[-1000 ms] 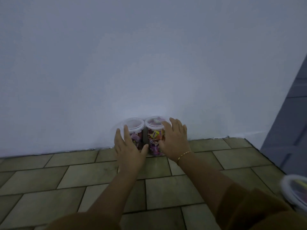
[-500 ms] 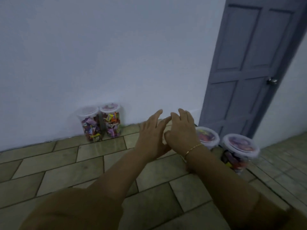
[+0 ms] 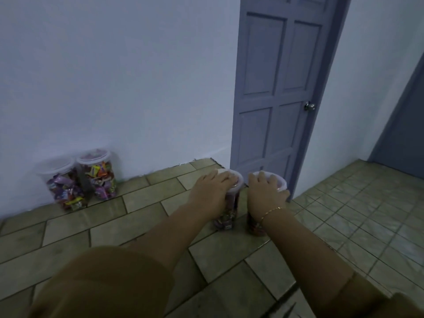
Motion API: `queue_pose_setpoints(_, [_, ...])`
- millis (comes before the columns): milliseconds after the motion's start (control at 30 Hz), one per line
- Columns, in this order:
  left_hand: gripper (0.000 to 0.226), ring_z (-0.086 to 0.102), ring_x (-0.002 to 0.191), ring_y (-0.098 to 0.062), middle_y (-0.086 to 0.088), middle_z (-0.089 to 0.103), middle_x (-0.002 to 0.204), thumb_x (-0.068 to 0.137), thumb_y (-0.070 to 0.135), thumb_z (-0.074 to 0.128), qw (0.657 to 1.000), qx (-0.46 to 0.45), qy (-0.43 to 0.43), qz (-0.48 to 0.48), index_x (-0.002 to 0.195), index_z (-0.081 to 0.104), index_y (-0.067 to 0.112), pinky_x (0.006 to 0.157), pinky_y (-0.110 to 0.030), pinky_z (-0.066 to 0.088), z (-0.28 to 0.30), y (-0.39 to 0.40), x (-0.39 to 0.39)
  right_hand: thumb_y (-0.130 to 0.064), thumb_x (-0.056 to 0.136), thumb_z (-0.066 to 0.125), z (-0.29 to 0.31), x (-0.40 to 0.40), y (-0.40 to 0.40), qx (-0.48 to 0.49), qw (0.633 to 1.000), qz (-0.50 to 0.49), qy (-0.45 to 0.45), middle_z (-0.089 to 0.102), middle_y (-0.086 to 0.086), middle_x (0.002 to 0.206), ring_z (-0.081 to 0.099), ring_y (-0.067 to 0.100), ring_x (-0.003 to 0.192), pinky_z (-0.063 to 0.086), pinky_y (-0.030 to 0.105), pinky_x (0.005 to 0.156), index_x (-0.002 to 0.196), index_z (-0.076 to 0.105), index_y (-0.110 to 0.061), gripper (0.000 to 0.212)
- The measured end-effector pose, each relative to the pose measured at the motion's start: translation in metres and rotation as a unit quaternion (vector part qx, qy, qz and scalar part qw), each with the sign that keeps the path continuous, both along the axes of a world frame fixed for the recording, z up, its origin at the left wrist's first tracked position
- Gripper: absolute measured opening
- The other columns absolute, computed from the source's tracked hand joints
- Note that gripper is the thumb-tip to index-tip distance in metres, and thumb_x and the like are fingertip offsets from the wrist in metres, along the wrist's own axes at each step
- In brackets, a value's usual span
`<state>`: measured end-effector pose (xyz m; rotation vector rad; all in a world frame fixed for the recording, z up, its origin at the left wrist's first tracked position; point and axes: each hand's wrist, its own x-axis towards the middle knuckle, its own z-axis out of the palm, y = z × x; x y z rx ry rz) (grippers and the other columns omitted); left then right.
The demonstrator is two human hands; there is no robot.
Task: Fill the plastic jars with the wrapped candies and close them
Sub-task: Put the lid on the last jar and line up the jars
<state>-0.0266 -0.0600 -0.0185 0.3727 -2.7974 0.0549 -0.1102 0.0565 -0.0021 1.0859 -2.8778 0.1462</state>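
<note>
1. The floor (image 3: 128,228) is made of greenish tiles. It meets a pale wall (image 3: 119,76), and a grey-blue door (image 3: 275,88) with a round knob (image 3: 309,106) is shut at the far right.
2. Nearest are two brown sleeves, the left sleeve (image 3: 103,283) and the right sleeve (image 3: 390,301), with bare arms reaching out.
3. The left hand (image 3: 212,190) lies on top of the left jar (image 3: 227,216). Its fingers curl over the white lid (image 3: 237,180), so its grip is clamped on that jar.
4. The right hand (image 3: 266,191) lies on the right jar (image 3: 254,226) just beside it. Its fingers curl over that lid (image 3: 281,183), so its grip is clamped on that jar too. A thin gold bracelet (image 3: 270,212) is on this wrist.
5. Both jars stand on the floor near the door, with wrapped candies inside and lids on.
6. Farther off, on the left, two more jars (image 3: 80,180) stand touching, against the wall. They are full of bright candies (image 3: 98,175) and have lids on.
</note>
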Motion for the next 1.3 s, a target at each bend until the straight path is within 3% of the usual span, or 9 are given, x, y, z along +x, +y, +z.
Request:
queue_pose_setpoints(133, [0.057,0.035,0.134,-0.030,-0.003,0.041,0.146,0.085,0.021,0.055,0.999,0.034,0.039,0.007,0.141,0.042,0.016,0.104,-0.037,0.030,0.002,-0.007,0.007,-0.018,0.094,0.048,-0.013,-0.011,-0.016,-0.058,0.997,0.045,0.021,0.027,0.005,0.148,0.024,0.029,0.134,0.037,0.053,0.100,0.143,0.025,-0.016,0.054])
queue_pose_setpoints(300, [0.060,0.022,0.141,-0.029,0.005,0.028,0.153,0.091,0.017,0.048,0.994,0.019,0.032,0.107,0.147,0.029,0.024,0.111,-0.033,0.020,-0.008,-0.048,0.020,-0.015,0.096,0.043,-0.023,-0.011,-0.061,-0.087,0.987,0.132,0.023,0.028,0.002,0.149,0.020,0.024,0.139,0.034,0.043,0.101,0.143,0.028,-0.015,0.050])
queue_pose_setpoints(400, [0.061,0.024,0.138,-0.029,0.003,0.030,0.151,0.090,0.018,0.047,0.988,0.001,0.020,0.152,0.147,0.028,0.023,0.111,-0.034,0.023,-0.010,-0.082,0.031,-0.014,0.094,0.044,-0.024,-0.010,-0.100,-0.100,0.974,0.200,0.018,0.028,0.003,0.150,0.018,0.022,0.141,0.034,0.039,0.100,0.143,0.030,-0.014,0.050])
queue_pose_setpoints(600, [0.056,0.032,0.130,-0.026,-0.005,0.039,0.142,0.090,0.014,0.049,0.965,-0.005,0.042,0.259,0.144,0.035,0.018,0.102,-0.033,0.031,-0.003,-0.155,0.060,-0.019,0.093,0.051,-0.014,-0.003,-0.183,-0.075,0.935,0.345,0.032,0.026,0.023,0.146,0.023,0.036,0.135,0.025,0.040,0.108,0.145,0.030,-0.015,0.056])
queue_pose_setpoints(700, [0.056,0.031,0.131,-0.023,-0.004,0.039,0.142,0.091,0.014,0.050,0.958,0.002,0.044,0.285,0.144,0.034,0.020,0.102,-0.032,0.032,-0.003,-0.187,0.072,0.000,0.078,0.062,-0.019,0.004,-0.224,-0.120,0.912,0.392,0.019,0.047,0.032,0.125,0.042,0.048,0.117,0.043,0.050,0.095,0.133,0.049,-0.003,0.056])
queue_pose_setpoints(767, [0.056,0.032,0.132,-0.022,-0.003,0.040,0.144,0.092,0.013,0.050,0.950,0.001,0.054,0.308,0.145,0.035,0.020,0.106,-0.031,0.029,-0.004,-0.208,0.077,0.001,0.072,0.067,-0.023,0.006,-0.257,-0.136,0.906,0.401,0.009,0.050,0.031,0.119,0.045,0.048,0.112,0.049,0.053,0.085,0.129,0.053,-0.003,0.059])
queue_pose_setpoints(867, [0.056,0.032,0.134,-0.019,0.002,0.038,0.147,0.092,0.015,0.048,0.937,-0.027,0.047,0.346,0.145,0.033,0.024,0.110,-0.033,0.021,-0.003,-0.228,0.080,-0.007,0.084,0.058,-0.023,0.007,-0.291,-0.119,0.904,0.410,0.020,0.039,0.020,0.135,0.030,0.035,0.129,0.041,0.044,0.100,0.140,0.038,-0.013,0.060])
queue_pose_setpoints(1100, [0.060,0.020,0.142,-0.015,0.006,0.025,0.155,0.095,0.010,0.042,0.915,-0.030,0.022,0.401,0.148,0.021,0.026,0.115,-0.044,0.007,-0.004,-0.248,0.076,-0.012,0.088,0.055,-0.027,-0.002,-0.333,-0.151,0.898,0.414,0.001,0.039,0.012,0.139,0.028,0.025,0.134,0.035,0.033,0.107,0.138,0.039,-0.007,0.053])
queue_pose_setpoints(1300, [0.066,0.007,0.146,-0.018,0.003,0.015,0.158,0.094,0.010,0.042,0.908,-0.021,-0.003,0.419,0.151,0.010,0.023,0.116,-0.046,0.001,-0.008,-0.256,0.076,-0.010,0.090,0.046,-0.028,0.002,-0.342,-0.150,0.908,0.389,0.032,0.039,0.009,0.141,0.029,0.024,0.134,0.045,0.038,0.093,0.138,0.040,-0.011,0.048])
